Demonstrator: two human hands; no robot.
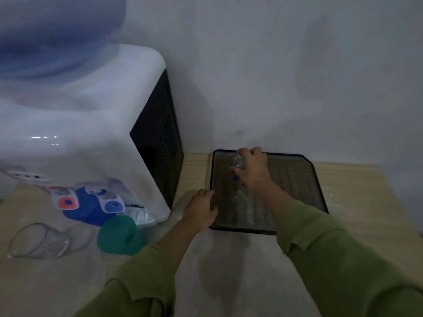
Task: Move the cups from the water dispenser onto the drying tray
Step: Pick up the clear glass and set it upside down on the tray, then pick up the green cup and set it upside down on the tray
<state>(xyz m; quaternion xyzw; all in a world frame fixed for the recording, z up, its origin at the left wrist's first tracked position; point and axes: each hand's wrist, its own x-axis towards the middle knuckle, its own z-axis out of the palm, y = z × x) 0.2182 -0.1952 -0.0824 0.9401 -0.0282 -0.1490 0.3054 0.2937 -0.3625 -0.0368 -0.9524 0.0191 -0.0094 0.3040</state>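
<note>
A black mesh drying tray lies on the wooden table against the wall. My right hand holds a clear glass cup over the tray's far left part; whether the cup touches the mesh I cannot tell. My left hand rests on the tray's left rim, fingers curled on the edge. The white water dispenser stands at left with red and blue taps. In front of it a teal cup stands on the table, and a clear glass cup lies further left.
A blue water bottle sits on top of the dispenser. The grey wall runs close behind the tray. The table edge is at the right, beyond the tray. Bare tabletop lies between my green sleeves.
</note>
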